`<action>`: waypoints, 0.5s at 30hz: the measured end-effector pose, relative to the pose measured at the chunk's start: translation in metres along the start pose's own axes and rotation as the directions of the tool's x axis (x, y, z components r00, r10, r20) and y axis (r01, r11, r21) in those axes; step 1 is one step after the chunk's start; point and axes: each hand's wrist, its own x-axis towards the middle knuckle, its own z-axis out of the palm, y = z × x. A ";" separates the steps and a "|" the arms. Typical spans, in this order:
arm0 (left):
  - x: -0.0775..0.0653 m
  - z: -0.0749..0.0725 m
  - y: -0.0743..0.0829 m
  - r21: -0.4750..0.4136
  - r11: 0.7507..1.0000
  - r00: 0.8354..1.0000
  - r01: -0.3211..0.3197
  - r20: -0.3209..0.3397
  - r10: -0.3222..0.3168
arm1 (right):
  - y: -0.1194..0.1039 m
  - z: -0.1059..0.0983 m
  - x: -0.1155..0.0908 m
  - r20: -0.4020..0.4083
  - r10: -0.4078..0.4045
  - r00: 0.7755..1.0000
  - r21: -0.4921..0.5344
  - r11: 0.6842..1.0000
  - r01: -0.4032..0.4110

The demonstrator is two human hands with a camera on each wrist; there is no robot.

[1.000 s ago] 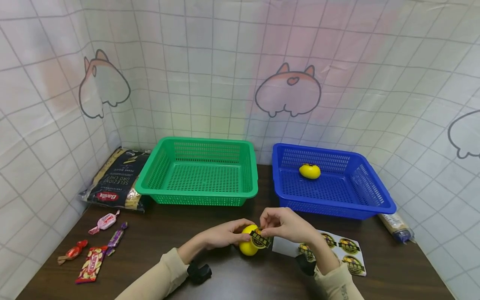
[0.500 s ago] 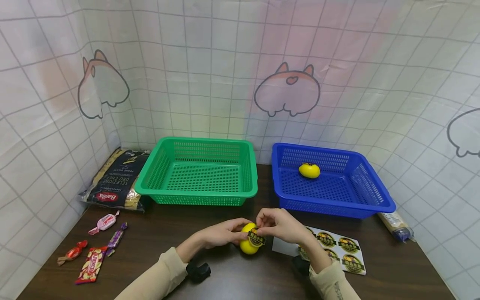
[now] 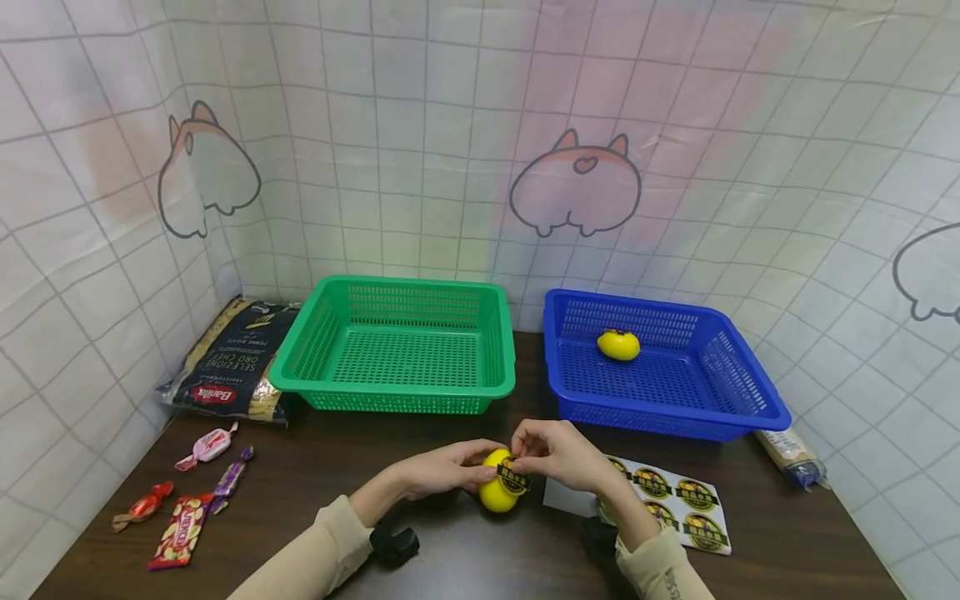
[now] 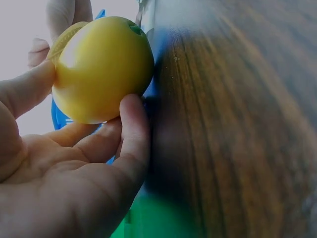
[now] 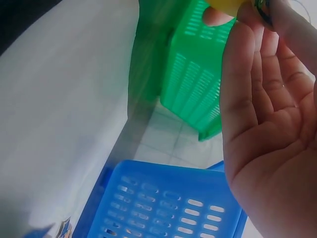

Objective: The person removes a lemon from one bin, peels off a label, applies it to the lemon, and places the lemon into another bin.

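Observation:
Near the front middle of the table, my left hand [image 3: 442, 471] grips a yellow lemon [image 3: 498, 497], thumb on one side and fingers curled beneath. In the left wrist view the lemon [image 4: 106, 69] shows a smooth skin and a green spot at its end. My right hand [image 3: 558, 454] pinches a round black-and-gold sticker [image 3: 513, 479] between thumb and index finger. The sticker overlaps the lemon's right side in the head view; its back shows as a yellowish curved edge in the left wrist view. A white sheet [image 3: 567, 497] of similar stickers lies under the right forearm.
Behind stand a green basket [image 3: 393, 389] and a blue basket [image 3: 667, 422], the latter with another lemon [image 3: 618, 344] inside. A pasta bag [image 3: 232, 358] leans at left, with several wrapped sweets, including a purple one [image 3: 232, 479]. Another packet [image 3: 793, 457] lies at right.
My right hand has moved slightly left, bringing the sticker across onto the lemon's side. Over the last half second both hands have stayed nearly still.

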 end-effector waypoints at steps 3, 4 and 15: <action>0.001 0.000 0.000 -0.011 1.000 1.000 -0.008 0.014 0.008 | 0.000 0.000 0.000 -0.007 -0.005 1.000 -0.009 1.000 0.005; 0.001 -0.001 0.000 -0.012 1.000 1.000 -0.012 0.018 0.012 | 0.000 0.000 -0.001 -0.011 -0.009 1.000 -0.012 1.000 0.009; 0.000 0.002 0.002 0.001 1.000 1.000 -0.011 -0.007 0.011 | -0.005 0.007 0.002 -0.015 -0.022 1.000 -0.048 0.999 0.022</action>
